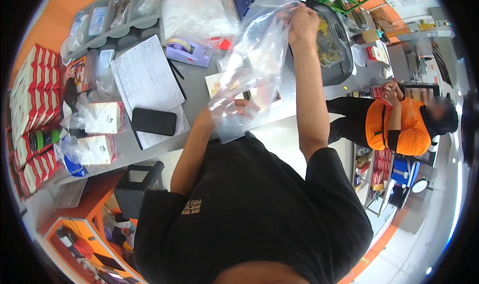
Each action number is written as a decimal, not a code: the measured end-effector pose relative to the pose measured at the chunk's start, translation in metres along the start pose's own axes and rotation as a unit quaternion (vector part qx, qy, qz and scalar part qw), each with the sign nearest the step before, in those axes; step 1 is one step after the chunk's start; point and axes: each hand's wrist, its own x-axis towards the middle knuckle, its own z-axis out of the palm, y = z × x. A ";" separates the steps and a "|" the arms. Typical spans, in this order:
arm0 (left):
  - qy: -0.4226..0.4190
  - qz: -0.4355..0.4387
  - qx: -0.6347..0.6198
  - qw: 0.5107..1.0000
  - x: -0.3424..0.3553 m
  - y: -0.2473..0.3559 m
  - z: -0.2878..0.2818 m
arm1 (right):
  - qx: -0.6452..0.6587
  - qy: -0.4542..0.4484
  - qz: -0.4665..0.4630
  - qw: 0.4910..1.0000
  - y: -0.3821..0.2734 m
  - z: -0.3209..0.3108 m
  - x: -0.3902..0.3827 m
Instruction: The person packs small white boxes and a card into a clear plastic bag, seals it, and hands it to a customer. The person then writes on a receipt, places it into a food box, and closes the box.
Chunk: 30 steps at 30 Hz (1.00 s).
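A long clear plastic bag (260, 40) stretches between my two hands over the metal counter. My right hand (303, 25) reaches far forward, its fingers pinched on the bag's upper end. At the lower end, my left hand (233, 109) shows through the plastic with curled fingers on the bag; whether it is inside or behind the film I cannot make out. Below the bag, partly hidden, is a pale box (215, 84). To its left stands a purple tape dispenser (198, 55), close to a sheet of handwritten paper (145, 74) and a black phone (153, 122).
Right of the bag, a black tray (335, 80) carries a clear container (329, 47) of yellow-green food. Stacked red-and-white boxes (36, 97) and bagged boxes (102, 118) line the left. A grey divided organizer (112, 32) stands behind. A person in orange (399, 124) is at the right.
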 end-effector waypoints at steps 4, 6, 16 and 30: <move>0.121 0.218 0.048 0.967 -0.012 -0.029 0.014 | -0.068 -0.080 0.020 0.994 0.012 -0.009 -0.029; 0.196 0.225 -0.099 0.949 -0.012 -0.011 0.027 | -0.093 -0.098 0.034 0.990 0.017 -0.026 -0.033; 0.356 0.323 0.152 0.864 -0.056 -0.031 0.090 | -0.082 -0.177 0.040 0.980 0.037 -0.106 -0.038; 0.591 0.354 0.363 0.627 -0.114 -0.079 0.176 | -0.031 -0.537 -0.169 0.826 -0.017 -0.078 -0.283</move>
